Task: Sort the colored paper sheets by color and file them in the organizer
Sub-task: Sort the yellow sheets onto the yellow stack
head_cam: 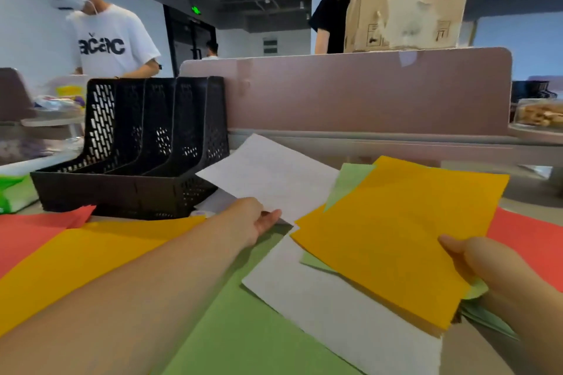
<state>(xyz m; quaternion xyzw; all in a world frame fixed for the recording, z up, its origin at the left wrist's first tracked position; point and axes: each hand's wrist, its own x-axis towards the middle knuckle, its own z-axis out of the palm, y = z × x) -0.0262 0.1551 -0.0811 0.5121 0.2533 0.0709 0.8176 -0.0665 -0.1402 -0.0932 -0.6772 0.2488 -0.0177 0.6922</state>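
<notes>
The left hand [259,219] pinches a white paper sheet's [268,173] near edge just right of the black mesh organizer [137,143], the right hand [481,262] grips an orange-topped paper stack [396,237], and a far white T-shirt [122,27] reads roughly "acac".

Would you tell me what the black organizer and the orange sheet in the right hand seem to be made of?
Black organizer: probably moulded plastic, matte, judging by its perforated lattice walls. Orange sheet, held by the right hand: thin matte paper, flexing slightly.
</notes>
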